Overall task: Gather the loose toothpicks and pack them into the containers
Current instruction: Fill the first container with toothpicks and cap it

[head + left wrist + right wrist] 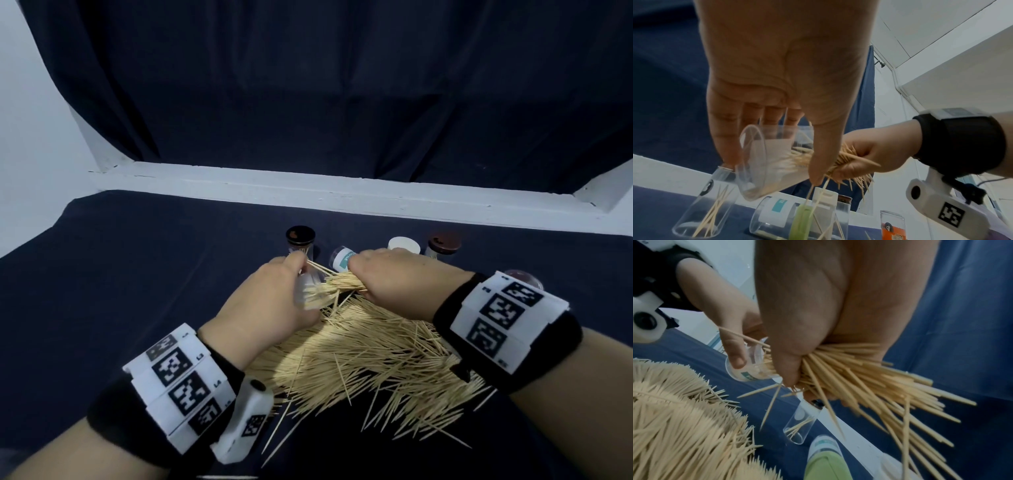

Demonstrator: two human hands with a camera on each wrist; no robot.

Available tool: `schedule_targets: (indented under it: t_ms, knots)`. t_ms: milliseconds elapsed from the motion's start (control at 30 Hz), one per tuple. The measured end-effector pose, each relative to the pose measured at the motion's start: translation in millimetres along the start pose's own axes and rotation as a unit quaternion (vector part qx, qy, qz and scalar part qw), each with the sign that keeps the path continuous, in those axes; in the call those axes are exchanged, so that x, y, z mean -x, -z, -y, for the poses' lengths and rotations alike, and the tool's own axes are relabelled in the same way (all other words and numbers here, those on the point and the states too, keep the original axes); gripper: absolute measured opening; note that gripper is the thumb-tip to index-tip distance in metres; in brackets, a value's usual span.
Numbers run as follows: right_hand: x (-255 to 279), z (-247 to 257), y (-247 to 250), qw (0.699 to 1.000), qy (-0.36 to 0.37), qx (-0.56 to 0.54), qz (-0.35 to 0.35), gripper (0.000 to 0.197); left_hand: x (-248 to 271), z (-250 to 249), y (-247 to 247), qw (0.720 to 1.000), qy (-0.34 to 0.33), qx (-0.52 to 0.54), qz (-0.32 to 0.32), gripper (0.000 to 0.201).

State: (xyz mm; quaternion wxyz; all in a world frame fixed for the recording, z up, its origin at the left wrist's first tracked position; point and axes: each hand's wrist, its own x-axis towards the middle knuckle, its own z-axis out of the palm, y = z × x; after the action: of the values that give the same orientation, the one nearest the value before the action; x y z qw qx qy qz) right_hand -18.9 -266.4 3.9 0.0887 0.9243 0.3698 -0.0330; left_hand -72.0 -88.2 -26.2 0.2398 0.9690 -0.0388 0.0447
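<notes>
My left hand (274, 294) grips a clear plastic container (768, 164), tilted on its side with its mouth toward my right hand. My right hand (394, 277) grips a thick bundle of toothpicks (859, 378), and one end of the bundle sits in the container's mouth (315, 291). A big pile of loose toothpicks (370, 359) lies on the dark blue cloth below both hands. Some sticks jut out past the left thumb (818, 162).
Behind my hands stand other containers: a clear one with a black lid (300, 240), one with a teal label (344, 258), a white-capped one (404, 245) and a brown-lidded one (444, 244). A white ledge (342, 192) borders the cloth at the back.
</notes>
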Motion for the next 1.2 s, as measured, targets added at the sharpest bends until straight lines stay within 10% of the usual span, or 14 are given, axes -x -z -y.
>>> schedule_targets:
  t_ms: [600,1200]
  knots:
    - [-24.1,15.8,20.6,0.998,0.027,-0.023,0.05,0.086,-7.7,-10.6,-11.2,1.0,0.0,-0.01,0.028,0.057]
    - [-3.0,-7.3,-1.3,0.943,-0.008,-0.309,-0.121,0.005,-5.9,-4.0,-18.0,0.997,0.014,0.071,0.001,0.051]
